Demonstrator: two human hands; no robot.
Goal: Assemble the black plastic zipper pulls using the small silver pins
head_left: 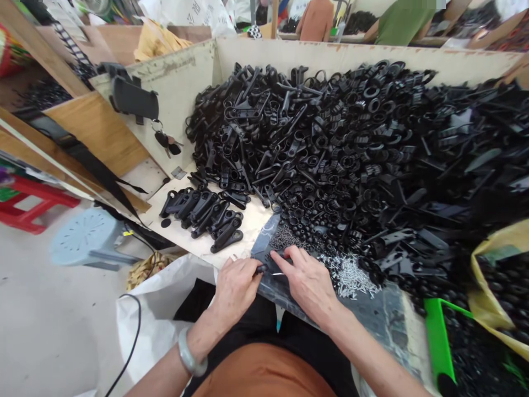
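Note:
My left hand (237, 288) is closed around a small black plastic part (261, 269) at the front edge of the bench. Only the part's end shows past the fingers. My right hand (309, 281) is just to the right, palm down, its index finger stretched toward a heap of tiny dark screws (285, 237). A thin silvery metal rod (278, 274) runs from under the right fingers toward the black part; its other end is hidden. Shiny silver pins (353, 275) lie beside the right hand. Several finished-looking black handle-shaped parts (202, 212) lie in a row beyond the left hand.
A big heap of black plastic parts (314, 132) fills the wooden-walled bench. A phone holder (134, 96) and keys (167, 142) hang at the left wall. A green crate (433, 336) and yellow sack (481, 281) stand right. A blue stool (85, 234) is left.

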